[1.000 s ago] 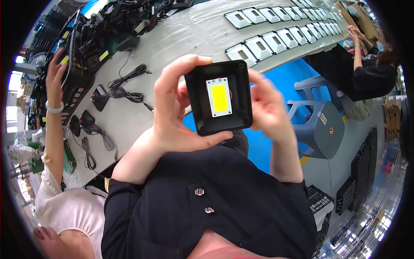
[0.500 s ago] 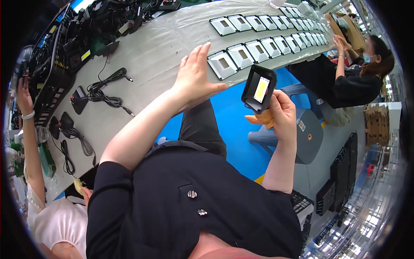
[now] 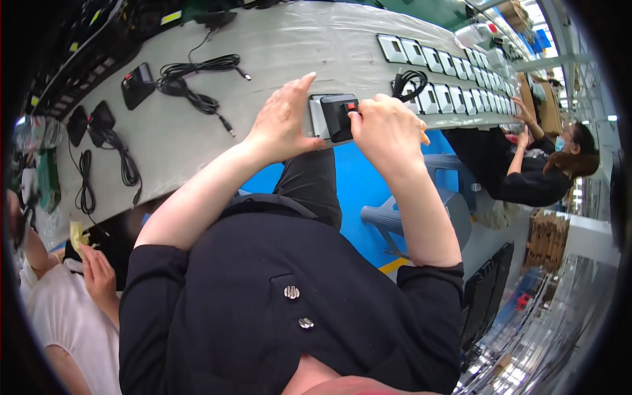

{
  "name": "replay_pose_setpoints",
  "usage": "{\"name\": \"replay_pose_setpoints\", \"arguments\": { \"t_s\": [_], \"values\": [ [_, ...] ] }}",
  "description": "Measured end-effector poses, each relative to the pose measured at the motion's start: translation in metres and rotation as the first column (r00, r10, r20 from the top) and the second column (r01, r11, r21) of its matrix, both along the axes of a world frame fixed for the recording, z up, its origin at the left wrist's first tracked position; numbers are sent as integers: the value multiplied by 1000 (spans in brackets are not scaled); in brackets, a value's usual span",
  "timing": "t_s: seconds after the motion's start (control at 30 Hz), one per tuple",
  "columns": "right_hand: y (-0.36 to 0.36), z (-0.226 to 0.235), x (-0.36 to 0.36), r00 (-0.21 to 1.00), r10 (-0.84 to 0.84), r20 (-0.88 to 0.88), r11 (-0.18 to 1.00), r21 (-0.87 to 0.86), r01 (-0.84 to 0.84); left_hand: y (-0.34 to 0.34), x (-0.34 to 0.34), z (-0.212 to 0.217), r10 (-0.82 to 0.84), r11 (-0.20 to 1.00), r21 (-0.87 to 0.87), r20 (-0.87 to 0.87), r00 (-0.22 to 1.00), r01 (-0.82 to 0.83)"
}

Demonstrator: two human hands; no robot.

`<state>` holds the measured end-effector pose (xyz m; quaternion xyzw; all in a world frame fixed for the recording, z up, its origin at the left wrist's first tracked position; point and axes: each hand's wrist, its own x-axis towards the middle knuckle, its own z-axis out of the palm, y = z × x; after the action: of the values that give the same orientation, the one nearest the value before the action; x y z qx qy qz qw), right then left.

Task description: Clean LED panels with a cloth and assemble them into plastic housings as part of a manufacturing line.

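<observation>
My left hand [image 3: 284,122] and my right hand [image 3: 387,129] together hold a flat black square lamp unit [image 3: 338,116] at the front edge of the long grey table [image 3: 283,52]. The left fingers steady a pale grey plate [image 3: 316,113] under or beside the unit. A small red part [image 3: 351,106] shows next to my right fingertips. The unit's face is turned away, so its yellow panel is hidden. A loose black cable [image 3: 409,80] lies just behind my right hand.
A row of several white-framed square units [image 3: 454,72] runs along the table to the right. Black adapters and coiled cables [image 3: 191,82] lie to the left. A person in black [image 3: 526,171] works at the right, another in white [image 3: 59,309] at the lower left. A grey stool [image 3: 454,210] stands on the blue floor.
The black unit was held up facing me with its yellow panel showing, then carried in the right hand alone; now both hands hold it down at the table edge, face turned away.
</observation>
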<state>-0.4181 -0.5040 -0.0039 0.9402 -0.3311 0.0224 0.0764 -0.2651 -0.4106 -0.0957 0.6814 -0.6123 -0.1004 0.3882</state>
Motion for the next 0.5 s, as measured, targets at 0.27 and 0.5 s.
{"name": "replay_pose_setpoints", "arguments": {
  "t_s": [0.27,0.5],
  "values": [
    [12,2,41,965,-72,-252,995,44,86,6,7,2,-35,997,70,-133,990,45],
    [11,0,44,961,-108,-253,985,100,137,6,7,0,-37,998,43,-103,994,42]
  ]
}}
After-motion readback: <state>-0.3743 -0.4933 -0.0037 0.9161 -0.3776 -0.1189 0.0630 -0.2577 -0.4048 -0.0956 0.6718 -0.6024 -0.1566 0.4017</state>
